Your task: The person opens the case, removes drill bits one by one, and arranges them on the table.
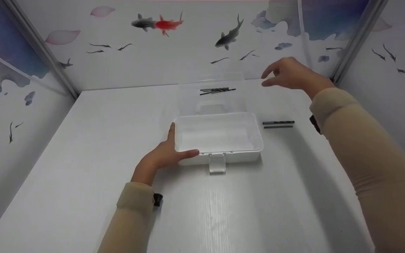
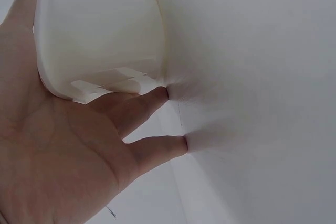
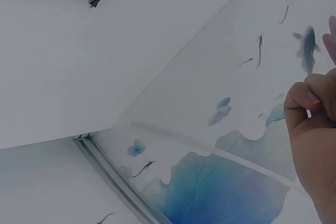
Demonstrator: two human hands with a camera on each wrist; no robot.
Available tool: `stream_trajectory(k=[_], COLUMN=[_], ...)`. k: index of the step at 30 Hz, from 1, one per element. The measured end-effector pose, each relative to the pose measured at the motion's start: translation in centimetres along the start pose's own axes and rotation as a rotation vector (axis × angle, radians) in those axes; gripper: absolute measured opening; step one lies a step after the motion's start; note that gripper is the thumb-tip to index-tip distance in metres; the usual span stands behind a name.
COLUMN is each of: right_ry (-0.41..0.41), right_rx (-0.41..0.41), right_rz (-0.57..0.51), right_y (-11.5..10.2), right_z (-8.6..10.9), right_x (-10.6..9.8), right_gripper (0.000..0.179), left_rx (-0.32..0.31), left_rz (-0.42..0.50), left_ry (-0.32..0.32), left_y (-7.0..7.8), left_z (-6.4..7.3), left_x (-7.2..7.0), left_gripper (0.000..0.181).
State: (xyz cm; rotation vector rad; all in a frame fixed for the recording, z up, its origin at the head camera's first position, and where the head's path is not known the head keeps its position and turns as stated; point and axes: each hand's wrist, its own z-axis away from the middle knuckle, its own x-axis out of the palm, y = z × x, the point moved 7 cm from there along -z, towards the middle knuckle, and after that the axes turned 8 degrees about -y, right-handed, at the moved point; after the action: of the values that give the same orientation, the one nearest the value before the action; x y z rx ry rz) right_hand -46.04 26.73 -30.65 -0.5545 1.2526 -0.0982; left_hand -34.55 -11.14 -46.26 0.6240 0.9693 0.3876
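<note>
A white plastic box (image 1: 220,158) stands on the table with its clear lid (image 1: 188,100) swung back behind it. My left hand (image 1: 164,153) braces the box at its front left corner, thumb along the front rim and a finger up the left side. In the left wrist view, straight fingers (image 2: 157,142) reach down to the tabletop beside the box wall (image 2: 105,30). My right hand (image 1: 288,73) hovers at the back right, thumb and forefinger apart, nothing between them. Right of the box lie a drill bit (image 1: 278,122) and a thinner dark rod (image 1: 278,127).
Several drill bits (image 1: 218,90) lie in a bunch at the back, overlapping the clear lid in the head view. A clear latch (image 1: 217,164) hangs off the box's front. White panels with painted fish (image 1: 229,35) wall in the table (image 1: 93,140) at the back and sides.
</note>
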Motion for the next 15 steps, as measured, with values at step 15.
stream_trajectory(k=[15], right_ry=[-0.006], right_rx=[-0.004], right_rz=[-0.008], right_y=[-4.8], right_z=[-4.3], right_x=[2.6], right_gripper=[0.043], left_rx=[0.001], left_rz=[-0.008], left_ry=[-0.016], left_y=[0.1], left_z=[0.2], left_x=[0.0], left_gripper=[0.148])
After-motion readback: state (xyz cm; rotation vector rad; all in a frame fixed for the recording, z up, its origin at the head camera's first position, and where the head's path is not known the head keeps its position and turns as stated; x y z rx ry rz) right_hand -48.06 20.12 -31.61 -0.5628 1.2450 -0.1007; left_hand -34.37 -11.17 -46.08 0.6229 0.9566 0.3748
